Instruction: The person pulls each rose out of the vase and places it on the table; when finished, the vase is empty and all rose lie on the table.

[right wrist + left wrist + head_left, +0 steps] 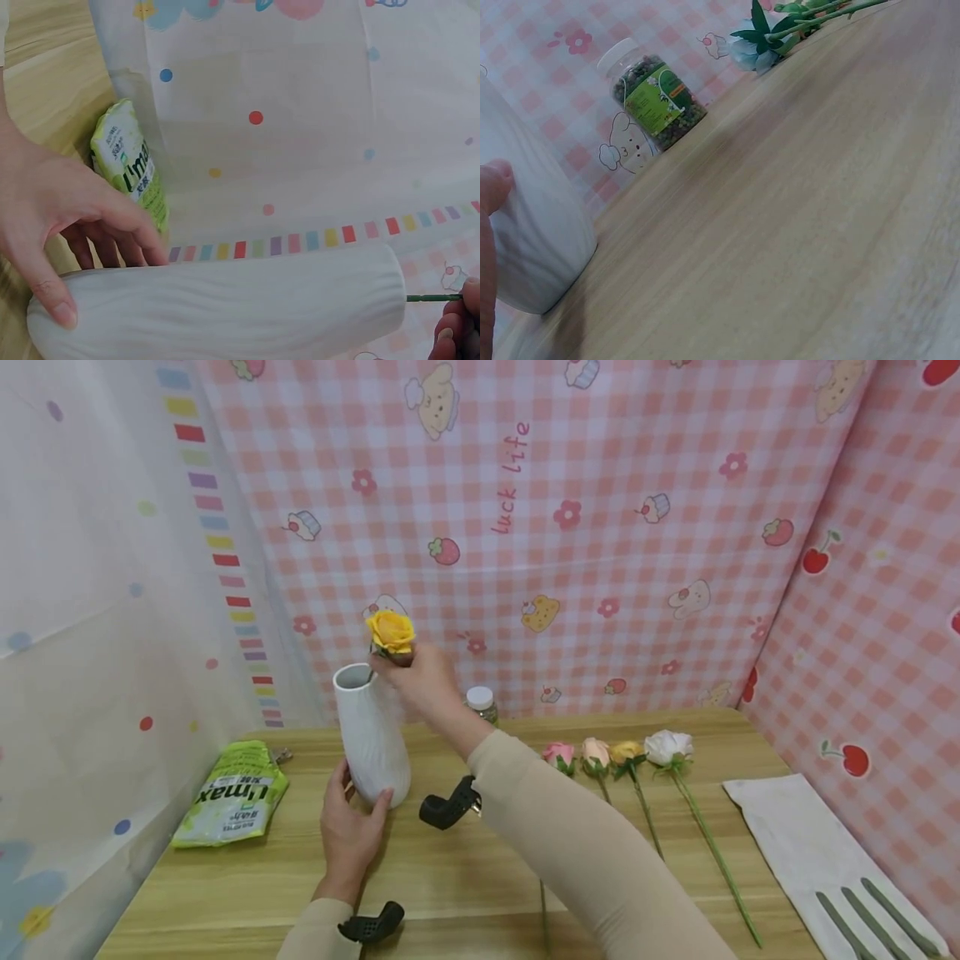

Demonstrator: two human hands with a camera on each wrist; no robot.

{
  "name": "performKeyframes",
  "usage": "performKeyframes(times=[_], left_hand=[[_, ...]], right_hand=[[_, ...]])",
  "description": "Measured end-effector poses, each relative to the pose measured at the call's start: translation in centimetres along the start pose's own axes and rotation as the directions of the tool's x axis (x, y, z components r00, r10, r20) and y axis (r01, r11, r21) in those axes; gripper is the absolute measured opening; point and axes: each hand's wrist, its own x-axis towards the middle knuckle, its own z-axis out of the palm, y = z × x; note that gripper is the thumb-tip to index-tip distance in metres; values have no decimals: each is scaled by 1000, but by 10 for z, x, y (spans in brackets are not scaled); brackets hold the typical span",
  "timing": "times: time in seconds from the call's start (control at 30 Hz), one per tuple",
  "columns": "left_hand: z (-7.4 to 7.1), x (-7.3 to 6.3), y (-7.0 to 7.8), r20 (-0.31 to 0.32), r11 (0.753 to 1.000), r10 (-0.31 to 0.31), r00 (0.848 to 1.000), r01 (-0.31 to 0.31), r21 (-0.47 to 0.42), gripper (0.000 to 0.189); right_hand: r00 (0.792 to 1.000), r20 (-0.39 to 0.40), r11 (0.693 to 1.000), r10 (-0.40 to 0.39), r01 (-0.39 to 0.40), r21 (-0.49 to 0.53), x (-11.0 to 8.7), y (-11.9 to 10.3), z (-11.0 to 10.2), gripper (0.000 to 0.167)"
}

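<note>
A white ribbed vase stands on the wooden table, left of centre. My left hand holds it low down, thumb on one side and fingers on the other, as the right wrist view also shows. Over the vase's mouth, my right hand pinches a yellow rose just under its bloom. The rose's green stem runs down into the vase opening, where its lower part is hidden inside.
A green snack bag lies to the left. Behind my right forearm is a white-lidded jar of dark granules. Pink, peach, yellow and white roses lie right, beside a white cloth with green stripes.
</note>
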Motion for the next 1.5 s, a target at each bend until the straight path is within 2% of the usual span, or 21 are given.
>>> performKeyframes(times=[0.17,0.4,0.63,0.7,0.83,0.93,1.03,1.17,1.33,1.5], left_hand=[[1,2,0,-4,1000,5,1000,-5,5,79],[2,2,-3,-9,1000,5,1000,-5,9,78],[3,2,-2,-15,1000,23,1000,-23,9,78],[3,2,-2,-18,1000,27,999,-26,6,78],[4,2,-1,-18,1000,30,999,-30,0,78],[4,2,0,-14,1000,24,1000,-24,-7,78],[3,3,1,-11,1000,12,1000,-12,-16,78],[1,3,2,-7,1000,-1,1000,1,-15,78],[0,1,1,-6,1000,-13,1000,13,-10,78],[1,0,0,-7,1000,-6,1000,6,-10,79]], right_hand=[[997,-33,990,-75,78,120,2,-6,-12,27],[989,-95,953,-112,133,271,-3,-10,-41,28],[983,-156,859,-93,159,486,-16,2,-82,25],[980,-178,822,-88,173,542,-22,8,-96,23],[974,-223,721,-41,183,668,-35,24,-128,22],[968,-249,685,22,167,709,-47,38,-149,23],[965,-247,703,86,117,702,-59,54,-164,25],[965,-202,737,167,14,675,-76,78,-168,28],[961,-134,760,241,-102,641,-91,103,-157,32],[941,-99,754,324,-193,628,-101,122,-134,28]])
